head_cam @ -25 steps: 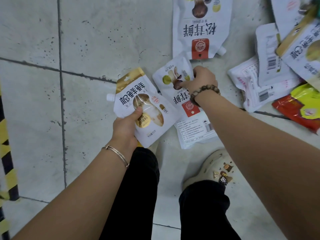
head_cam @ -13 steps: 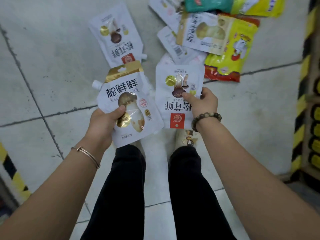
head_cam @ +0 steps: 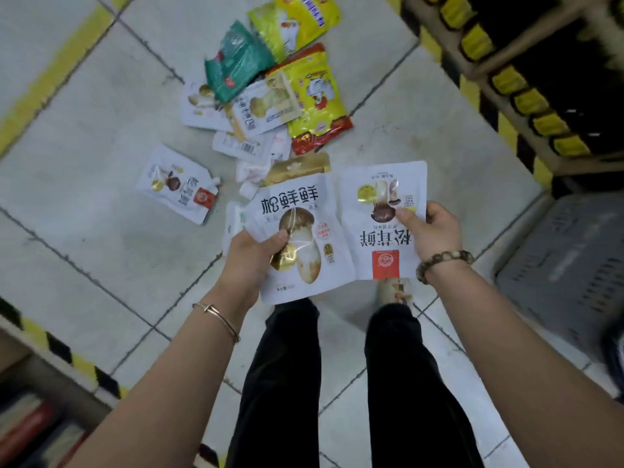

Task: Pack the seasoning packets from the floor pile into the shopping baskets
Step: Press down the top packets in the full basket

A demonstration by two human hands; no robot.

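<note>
Seasoning packets are split between the floor [head_cam: 101, 238] and our hands at this moment. The tiled floor fills most of the view. At its right edge sits a grey basket [head_cam: 574, 265], blurred, and we cannot see into it. A second ago the basket was out of sight. We have since risen and turned, which brought it into view beside our right leg.

The pile [head_cam: 287, 96] lies ahead of us, well apart from the basket, a loose overlap of white, yellow and green pouches. One lone packet [head_cam: 175, 185] lies flat to its left.

A second ago the red-labelled packet [head_cam: 378, 238] was still being gathered at floor level. Now it and the gold-topped packet [head_cam: 300, 244] are both lifted clear and held side by side, their edges just touching.

Our left hand [head_cam: 251, 261] pinches the gold-topped one, thumb on its face and fingers behind. Our right hand [head_cam: 435, 234] pinches the other the same way at its right edge.

We judge the picking step done for this pair. What remains is to carry them right and down into the basket, then return for the rest.
</note>
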